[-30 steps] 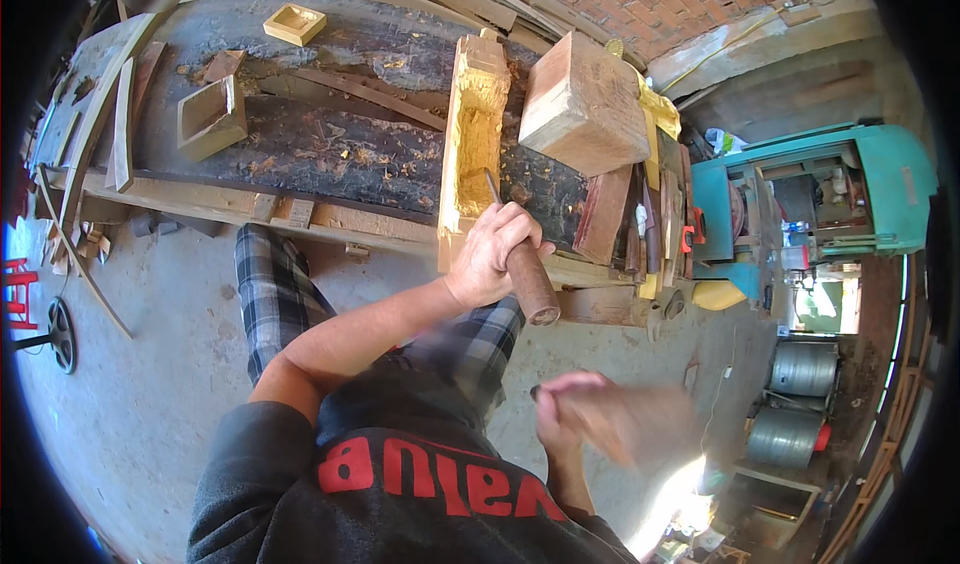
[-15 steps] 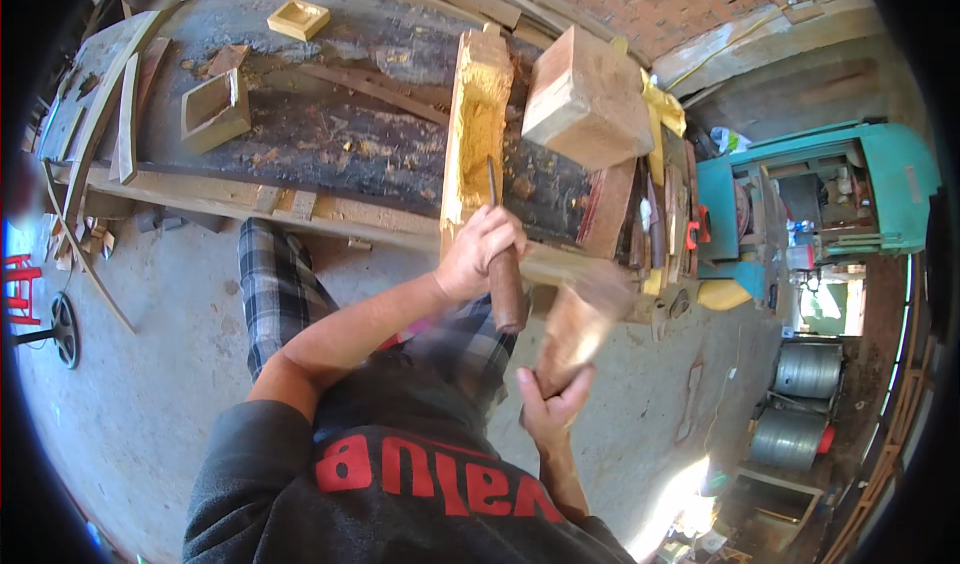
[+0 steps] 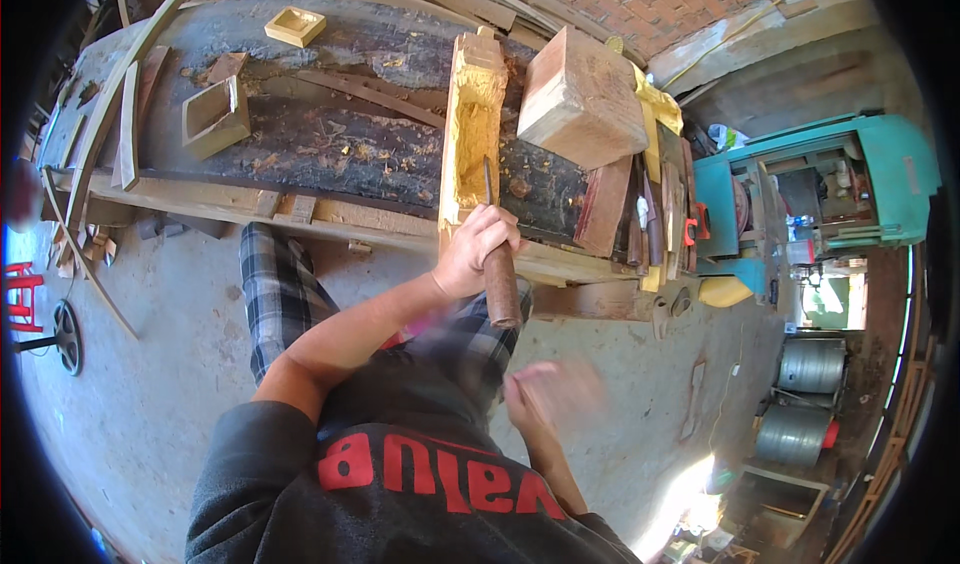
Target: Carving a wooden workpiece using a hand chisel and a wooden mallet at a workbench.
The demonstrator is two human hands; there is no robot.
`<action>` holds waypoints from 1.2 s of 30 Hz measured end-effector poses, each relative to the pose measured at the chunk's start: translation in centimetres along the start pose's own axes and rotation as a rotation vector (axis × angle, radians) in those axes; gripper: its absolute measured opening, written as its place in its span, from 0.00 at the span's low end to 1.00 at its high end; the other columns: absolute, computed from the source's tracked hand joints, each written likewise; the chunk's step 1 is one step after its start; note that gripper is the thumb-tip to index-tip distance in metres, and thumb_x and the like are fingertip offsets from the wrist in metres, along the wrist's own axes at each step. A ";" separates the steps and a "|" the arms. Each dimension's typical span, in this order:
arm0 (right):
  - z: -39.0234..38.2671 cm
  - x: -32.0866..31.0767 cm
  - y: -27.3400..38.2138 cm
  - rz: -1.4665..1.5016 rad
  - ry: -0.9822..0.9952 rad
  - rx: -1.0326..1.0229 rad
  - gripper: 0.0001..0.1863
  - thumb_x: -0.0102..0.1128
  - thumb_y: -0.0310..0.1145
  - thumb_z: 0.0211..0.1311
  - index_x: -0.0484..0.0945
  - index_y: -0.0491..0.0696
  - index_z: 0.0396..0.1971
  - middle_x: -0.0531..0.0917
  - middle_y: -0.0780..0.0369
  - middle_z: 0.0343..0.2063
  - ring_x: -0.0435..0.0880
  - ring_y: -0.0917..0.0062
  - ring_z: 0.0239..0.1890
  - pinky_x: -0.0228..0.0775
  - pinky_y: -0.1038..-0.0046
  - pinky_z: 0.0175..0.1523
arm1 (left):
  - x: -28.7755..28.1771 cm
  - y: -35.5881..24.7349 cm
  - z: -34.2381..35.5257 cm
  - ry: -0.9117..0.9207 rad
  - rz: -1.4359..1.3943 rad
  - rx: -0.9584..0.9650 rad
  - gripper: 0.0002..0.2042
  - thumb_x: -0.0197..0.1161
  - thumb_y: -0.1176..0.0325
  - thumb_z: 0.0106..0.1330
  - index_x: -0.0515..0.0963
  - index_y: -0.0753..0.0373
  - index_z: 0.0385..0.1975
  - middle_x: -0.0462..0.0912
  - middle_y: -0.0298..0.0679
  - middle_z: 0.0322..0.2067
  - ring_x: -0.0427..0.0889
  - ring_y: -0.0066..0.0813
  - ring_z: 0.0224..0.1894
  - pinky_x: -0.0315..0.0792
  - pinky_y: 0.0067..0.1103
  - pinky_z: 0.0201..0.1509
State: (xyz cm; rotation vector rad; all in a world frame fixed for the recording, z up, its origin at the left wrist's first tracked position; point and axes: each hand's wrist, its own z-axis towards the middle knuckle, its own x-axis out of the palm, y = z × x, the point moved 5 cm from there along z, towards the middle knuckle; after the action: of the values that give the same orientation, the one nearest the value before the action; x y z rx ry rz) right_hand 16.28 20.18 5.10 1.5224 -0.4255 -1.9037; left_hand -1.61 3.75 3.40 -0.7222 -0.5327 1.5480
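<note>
We see the left hand (image 3: 478, 249) wrapped tight round the brown handle of a chisel (image 3: 496, 254), whose blade runs up from the fist into the hollow of a pale plank (image 3: 470, 129). The plank lies on the dark bench (image 3: 330, 144) just above the hand, its near end touching the bench's front edge. The handle sticks out below the fist, toward the body.

The right hand (image 3: 550, 394) sits lower, well apart from the chisel and near the chest — it is blurred, so we cannot tell whether it is open, closed or holding anything.

Counting what lies about: one chisel in the hand, one hollowed plank, one big wood block (image 3: 580, 99) just right of the plank. Two small square wooden trays — one (image 3: 213, 116) at the bench's left, one (image 3: 295, 26) further back. A row of tools (image 3: 655, 214) stands at the bench's right end; they overlap too much for us to count. Right of the bench stands one teal machine (image 3: 850, 179), and below it two metal drums (image 3: 805, 399).
</note>
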 end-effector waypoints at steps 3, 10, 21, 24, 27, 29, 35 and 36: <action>1.1 1.1 -0.6 -0.035 -0.156 0.193 0.29 0.76 0.37 0.50 0.72 0.40 0.48 0.83 0.50 0.29 0.85 0.57 0.32 0.77 0.62 0.41 | -0.5 1.0 0.0 -0.005 0.019 0.009 0.12 0.71 0.77 0.54 0.73 0.59 0.31 0.76 0.40 0.36 0.77 0.43 0.42 0.72 0.31 0.45; 0.7 0.8 -0.2 -0.036 -0.173 -0.019 0.35 0.76 0.36 0.51 0.67 0.38 0.55 0.79 0.54 0.35 0.80 0.67 0.41 0.70 0.67 0.55 | -0.2 0.4 -0.1 -0.002 0.017 0.000 0.13 0.72 0.77 0.54 0.72 0.59 0.31 0.75 0.41 0.35 0.77 0.43 0.42 0.72 0.31 0.46; 0.7 1.4 -1.3 -0.038 -0.139 0.183 0.30 0.74 0.37 0.53 0.68 0.37 0.48 0.77 0.59 0.31 0.77 0.69 0.41 0.71 0.64 0.50 | -0.3 0.5 -0.1 -0.033 -0.013 -0.055 0.12 0.70 0.75 0.56 0.72 0.59 0.33 0.75 0.44 0.39 0.75 0.47 0.46 0.71 0.34 0.49; 1.0 1.0 -0.7 0.086 -0.251 0.237 0.30 0.76 0.34 0.49 0.69 0.37 0.47 0.79 0.56 0.30 0.80 0.64 0.34 0.74 0.62 0.43 | -0.4 0.7 0.0 -0.043 -0.023 -0.077 0.12 0.70 0.75 0.56 0.72 0.59 0.33 0.75 0.44 0.39 0.76 0.48 0.47 0.71 0.34 0.50; -1.5 0.2 -1.9 0.329 -0.428 0.214 0.28 0.78 0.33 0.47 0.72 0.38 0.44 0.82 0.54 0.29 0.81 0.60 0.28 0.76 0.63 0.40 | -0.6 0.6 0.2 -0.026 -0.041 -0.101 0.12 0.70 0.75 0.56 0.72 0.60 0.33 0.75 0.45 0.39 0.76 0.48 0.48 0.72 0.34 0.50; -0.4 0.3 -1.0 -0.110 0.072 0.047 0.31 0.78 0.34 0.49 0.71 0.36 0.47 0.83 0.52 0.30 0.83 0.61 0.31 0.76 0.65 0.41 | -0.6 1.1 -0.2 -0.060 -0.024 -0.107 0.12 0.70 0.76 0.55 0.72 0.60 0.33 0.75 0.45 0.39 0.76 0.48 0.49 0.72 0.35 0.51; -0.6 0.9 -0.8 0.171 -0.333 0.332 0.28 0.78 0.35 0.47 0.76 0.38 0.45 0.83 0.54 0.38 0.83 0.62 0.41 0.73 0.66 0.51 | -0.9 0.3 0.3 -0.074 -0.044 -0.116 0.12 0.70 0.77 0.55 0.72 0.61 0.33 0.73 0.44 0.40 0.76 0.48 0.50 0.72 0.34 0.53; -0.7 0.6 -1.0 -0.010 -0.194 0.091 0.31 0.78 0.35 0.48 0.73 0.37 0.48 0.83 0.51 0.38 0.84 0.59 0.39 0.75 0.63 0.48 | -0.7 0.2 0.3 -0.083 -0.044 -0.141 0.12 0.70 0.77 0.55 0.72 0.61 0.33 0.72 0.44 0.41 0.75 0.47 0.51 0.71 0.34 0.54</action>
State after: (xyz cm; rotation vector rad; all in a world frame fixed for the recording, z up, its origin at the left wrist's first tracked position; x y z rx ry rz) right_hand 16.56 20.64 3.85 1.4038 -0.5989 -2.0734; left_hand -1.96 3.10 3.54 -0.7505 -0.7211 1.5156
